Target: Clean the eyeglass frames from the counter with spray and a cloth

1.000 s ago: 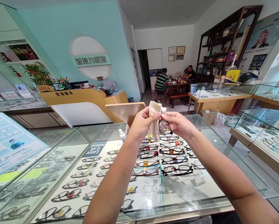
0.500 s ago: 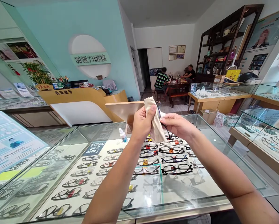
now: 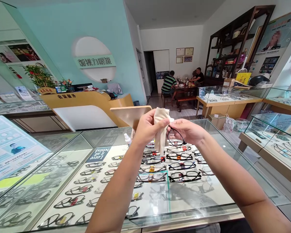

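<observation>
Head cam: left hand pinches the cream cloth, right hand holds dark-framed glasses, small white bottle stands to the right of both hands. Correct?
One error: the small white bottle stands to the left of both hands, as the head view shows. The rest holds: left hand pinches the cream cloth, right hand holds the dark-framed glasses.

Wall sign [image 3: 95, 61] reads 新视力眼镜, desk [image 3: 89, 99] 收银服务, card [image 3: 98, 155] "Leave it all behind."
</observation>
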{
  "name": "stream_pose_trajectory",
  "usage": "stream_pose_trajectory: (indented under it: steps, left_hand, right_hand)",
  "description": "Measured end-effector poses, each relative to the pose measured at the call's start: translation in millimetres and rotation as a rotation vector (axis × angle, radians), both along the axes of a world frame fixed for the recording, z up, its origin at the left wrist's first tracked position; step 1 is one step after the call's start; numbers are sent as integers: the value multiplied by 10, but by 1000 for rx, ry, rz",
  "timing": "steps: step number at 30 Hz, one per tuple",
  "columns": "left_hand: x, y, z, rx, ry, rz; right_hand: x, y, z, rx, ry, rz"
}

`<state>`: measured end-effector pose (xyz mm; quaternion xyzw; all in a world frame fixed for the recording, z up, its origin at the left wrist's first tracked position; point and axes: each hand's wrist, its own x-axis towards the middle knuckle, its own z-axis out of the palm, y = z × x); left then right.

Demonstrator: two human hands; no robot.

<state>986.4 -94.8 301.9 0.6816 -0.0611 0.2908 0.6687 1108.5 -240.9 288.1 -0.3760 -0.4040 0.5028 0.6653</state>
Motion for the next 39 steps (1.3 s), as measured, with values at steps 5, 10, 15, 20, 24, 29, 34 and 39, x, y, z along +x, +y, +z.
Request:
stream_pose_trajectory:
  steps: [5,10,15,20,24,29,34,39]
  left_hand:
    - [78,-59,-63,-93,-42,128]
    - [-27,108,7,-30,42,-57]
    - [-47,118,45,43,51,-112]
    - [60,-54,-45,-47,-43,97]
    - [83,-59,-77,-104,-45,195]
    - [97,76,-31,-157,-56,96]
    - [111,143,-9,-246,-54,154]
    - [88,170,-5,-233,-24,199]
  right_hand:
    - [-11,-12,7,6,-49,-30]
    - [63,-51,19,19,-96,-60]
    - [93,-25,-9,30,-35,-12]
    - [-3,41,-44,41,31,22]
    - [-53,41,-36,55,-7,10]
    - [-8,-12,16,81,-42,-98]
    - [71,-64,49,92,-41,-166]
    - [107,-106,69,121,-24,-184]
